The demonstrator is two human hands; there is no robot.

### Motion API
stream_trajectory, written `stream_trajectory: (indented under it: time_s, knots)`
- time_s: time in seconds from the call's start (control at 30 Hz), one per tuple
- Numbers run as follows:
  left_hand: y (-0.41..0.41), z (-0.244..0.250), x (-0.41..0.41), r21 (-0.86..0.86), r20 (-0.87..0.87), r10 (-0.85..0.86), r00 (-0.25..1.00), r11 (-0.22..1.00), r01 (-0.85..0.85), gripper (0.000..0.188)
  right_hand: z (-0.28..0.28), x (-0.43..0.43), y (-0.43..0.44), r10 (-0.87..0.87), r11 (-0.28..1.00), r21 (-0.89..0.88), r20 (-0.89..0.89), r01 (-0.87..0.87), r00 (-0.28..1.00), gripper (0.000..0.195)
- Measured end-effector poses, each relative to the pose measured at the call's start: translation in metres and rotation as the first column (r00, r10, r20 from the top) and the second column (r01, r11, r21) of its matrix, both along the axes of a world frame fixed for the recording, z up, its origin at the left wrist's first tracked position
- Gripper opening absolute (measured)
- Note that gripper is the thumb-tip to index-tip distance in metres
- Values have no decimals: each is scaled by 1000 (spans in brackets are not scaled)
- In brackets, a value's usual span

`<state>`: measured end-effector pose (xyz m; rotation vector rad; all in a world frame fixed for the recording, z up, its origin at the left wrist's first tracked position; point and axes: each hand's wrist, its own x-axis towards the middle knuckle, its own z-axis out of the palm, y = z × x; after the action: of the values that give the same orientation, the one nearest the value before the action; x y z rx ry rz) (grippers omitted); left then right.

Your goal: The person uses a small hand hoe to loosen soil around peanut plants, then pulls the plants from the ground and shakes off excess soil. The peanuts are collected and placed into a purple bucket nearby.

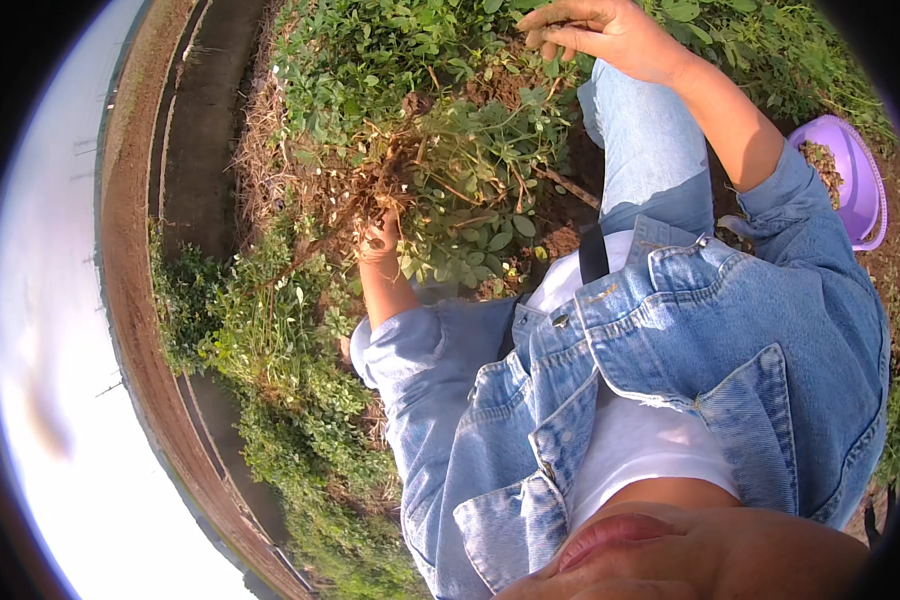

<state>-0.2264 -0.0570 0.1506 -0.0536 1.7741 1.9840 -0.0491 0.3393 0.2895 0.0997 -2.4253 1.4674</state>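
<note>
My left hand (380, 234) grips an uprooted leafy plant, apparently a peanut plant (487, 214), around its brown, soil-flecked roots (390, 169). Its stems and oval green leaves spread to the right, in front of my lap. Part of the left hand is hidden behind the dangling root strands. At the top, my right hand (596, 36) is raised above my denim-covered knee, soiled at the fingers. The fingers are loosely bent, the thumb stands apart, and nothing shows between them.
A purple plastic basin (862, 202) holding small tan pods (823, 169) rests on the soil at my right. Low green plants (390, 56) grow around me. Dry straw (259, 161) borders a dark strip (210, 127) on the left, with a brown field (131, 187) beyond.
</note>
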Motion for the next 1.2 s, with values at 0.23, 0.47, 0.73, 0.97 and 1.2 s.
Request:
stream_trajectory:
  time_s: [0.23, 0.47, 0.73, 0.97, 1.2]
  knots:
    - [14, 4, 8, 8, 31, -74, 997, 997, 74, 35, -24, -70, -79, 349, 873, 348, 38, -340, 936, 52]
    - [15, 5, 3, 28, 48, -107, 993, 994, 106, 36, -57, -59, -72, 269, 947, 159, 90, -280, 959, 37]
    - [13, 2, 6, 18, 34, -95, 995, 995, 94, 36, -75, -46, -77, 166, 888, -457, 213, -52, 963, 28]
    - [12, 2, 10, 7, 17, -82, 996, 997, 82, 37, -85, -38, -87, 218, 494, -869, 107, -15, 970, 21]
    - [8, 1, 9, 9, 5, -57, 998, 998, 57, 37, -96, -43, -71, 189, 585, -793, 340, 173, 921, 22]
